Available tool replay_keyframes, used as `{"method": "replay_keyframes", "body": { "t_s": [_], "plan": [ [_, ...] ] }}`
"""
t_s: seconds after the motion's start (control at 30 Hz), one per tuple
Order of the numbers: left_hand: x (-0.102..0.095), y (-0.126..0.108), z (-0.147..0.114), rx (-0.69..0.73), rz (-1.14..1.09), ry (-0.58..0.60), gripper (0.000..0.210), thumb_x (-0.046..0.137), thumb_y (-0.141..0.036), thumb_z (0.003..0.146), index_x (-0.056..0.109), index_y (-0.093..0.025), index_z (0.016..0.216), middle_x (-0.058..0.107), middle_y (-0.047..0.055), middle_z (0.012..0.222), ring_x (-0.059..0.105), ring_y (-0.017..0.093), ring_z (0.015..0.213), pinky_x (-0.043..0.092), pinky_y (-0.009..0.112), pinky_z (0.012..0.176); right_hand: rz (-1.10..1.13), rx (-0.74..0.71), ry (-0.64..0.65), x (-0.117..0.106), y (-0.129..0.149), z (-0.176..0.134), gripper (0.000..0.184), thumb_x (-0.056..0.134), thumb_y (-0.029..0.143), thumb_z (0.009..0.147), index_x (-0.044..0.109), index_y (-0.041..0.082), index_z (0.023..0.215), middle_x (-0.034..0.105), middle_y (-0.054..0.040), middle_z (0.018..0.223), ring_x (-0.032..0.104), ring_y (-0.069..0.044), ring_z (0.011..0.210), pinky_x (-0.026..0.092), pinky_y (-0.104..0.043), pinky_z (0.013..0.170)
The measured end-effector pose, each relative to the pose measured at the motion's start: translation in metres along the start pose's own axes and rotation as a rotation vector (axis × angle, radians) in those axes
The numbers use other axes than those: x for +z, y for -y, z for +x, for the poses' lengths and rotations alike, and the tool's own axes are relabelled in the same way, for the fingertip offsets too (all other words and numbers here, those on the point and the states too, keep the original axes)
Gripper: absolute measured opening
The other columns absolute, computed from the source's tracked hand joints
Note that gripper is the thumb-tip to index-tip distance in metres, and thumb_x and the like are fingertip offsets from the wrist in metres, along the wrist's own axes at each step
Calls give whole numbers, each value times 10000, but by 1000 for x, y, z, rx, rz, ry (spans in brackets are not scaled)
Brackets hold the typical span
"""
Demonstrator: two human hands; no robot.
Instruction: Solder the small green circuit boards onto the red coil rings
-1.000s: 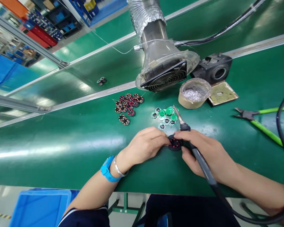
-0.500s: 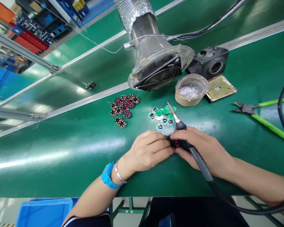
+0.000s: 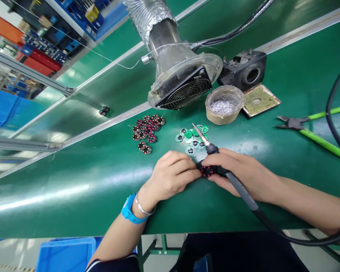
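My right hand (image 3: 243, 172) has a soldering iron (image 3: 242, 190) lying in it, its bare metal tip pointing up and away over the bench. Thumb and fingers of that same hand also pinch a small black motor stator with pink-red windings (image 3: 207, 172). From the other side, my left hand (image 3: 172, 174) has its fingers closed at the stator's edge; the fingertips are partly hidden. Just beyond the hands lies a loose cluster of small round green circuit boards (image 3: 188, 134), some green side up, some showing black centres. Farther left stand several similar wound stators (image 3: 149, 126) in a group.
A fume extractor hood (image 3: 184, 79) hangs above the far bench edge. Behind the boards stand a round tub of solder scraps (image 3: 224, 105), a sponge tray (image 3: 259, 101) and a black iron holder (image 3: 243, 71). Green-handled cutters (image 3: 296, 124) lie right; the iron's cable (image 3: 300, 240) loops there.
The camera view has shifted slightly. My left fingers have drawn back a little from the stator, showing more of its face. My right hand keeps the iron and stator.
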State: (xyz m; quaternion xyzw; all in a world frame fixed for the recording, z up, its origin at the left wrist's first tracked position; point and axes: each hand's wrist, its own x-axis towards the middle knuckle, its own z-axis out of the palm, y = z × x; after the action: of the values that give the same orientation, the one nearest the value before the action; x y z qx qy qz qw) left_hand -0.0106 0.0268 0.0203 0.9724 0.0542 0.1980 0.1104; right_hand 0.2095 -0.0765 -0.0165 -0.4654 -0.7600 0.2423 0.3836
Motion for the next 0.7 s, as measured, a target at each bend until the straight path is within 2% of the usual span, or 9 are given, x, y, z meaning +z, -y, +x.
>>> {"method": "replay_keyframes", "body": {
  "t_s": [0.1,0.2,0.27,0.37,0.43,0.5,0.6,0.7],
  "plan": [
    [-6,3,-2,-69,-7,-99,149,569,-79,895,660,-189,937,713,26,869,613,178,933,489,317,830,-29,-1,-28,3,1,-3,348,561,165,897,495,241,1230,608,-41,1009,628,-143,804,514,-241,686],
    [-9,5,1,-267,23,-170,122,590,-83,892,653,-185,869,686,19,823,614,158,842,490,302,803,-67,-13,-63,6,1,-5,328,558,167,901,505,235,1217,596,-36,966,607,-131,740,502,-233,652],
    [-5,6,6,-419,62,-98,54,610,-156,906,660,-178,907,685,28,852,613,165,828,490,311,790,-91,-17,-77,7,2,-5,315,563,164,898,512,230,1202,578,-30,931,589,-123,706,497,-228,634],
    [5,6,14,-589,129,78,191,664,-279,883,657,-158,1030,677,66,955,603,218,897,499,357,813,-120,-40,-104,5,4,-2,310,576,165,885,522,219,1185,564,-27,900,573,-120,680,499,-231,627],
    [10,5,17,-658,146,140,216,690,-287,857,645,-154,1021,659,71,964,587,237,912,498,378,825,-118,-47,-130,2,5,0,325,599,178,866,528,211,1182,578,-32,909,577,-124,682,505,-238,626],
    [11,4,18,-686,129,153,166,703,-248,838,625,-156,952,646,60,935,578,230,895,495,373,818,-106,-47,-159,-1,7,3,339,617,177,844,534,202,1171,615,-50,959,613,-142,745,520,-251,657],
    [4,-3,19,-697,69,59,90,658,-165,846,574,-164,878,640,36,867,580,193,837,489,336,781,-122,-78,-231,-3,11,7,318,612,143,838,538,196,1142,671,-68,1046,656,-174,881,539,-283,759],
    [-4,-19,22,-751,-196,-100,113,604,-157,872,541,-183,962,643,4,846,591,126,747,491,257,696,-151,-128,-296,-2,14,12,310,628,129,850,538,217,1132,694,-51,1079,664,-157,874,538,-295,791]
  ]
}}
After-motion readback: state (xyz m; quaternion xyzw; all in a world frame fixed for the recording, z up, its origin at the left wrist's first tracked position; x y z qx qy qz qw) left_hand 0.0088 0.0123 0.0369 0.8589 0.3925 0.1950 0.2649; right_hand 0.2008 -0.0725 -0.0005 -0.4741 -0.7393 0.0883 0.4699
